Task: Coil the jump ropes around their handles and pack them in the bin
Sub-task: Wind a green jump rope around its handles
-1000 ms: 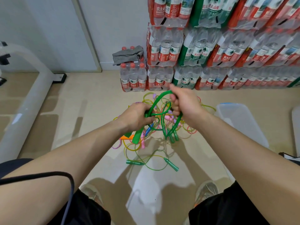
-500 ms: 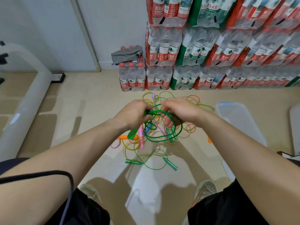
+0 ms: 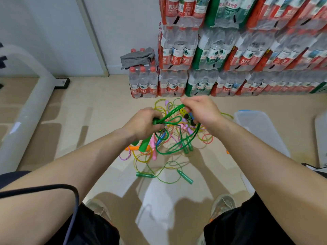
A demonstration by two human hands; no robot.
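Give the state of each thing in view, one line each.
green rope: partly looped, held above the floor
left hand: grips the green rope at its handle end
right hand: pinches a loop of the green rope
pile: tangled, uncoiled, on the floor
bin: open, on the floor
water packs: wrapped, stacked
cloth: crumpled on a pack

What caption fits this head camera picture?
Left hand and right hand loop a green jump rope over a tangled rope pile.
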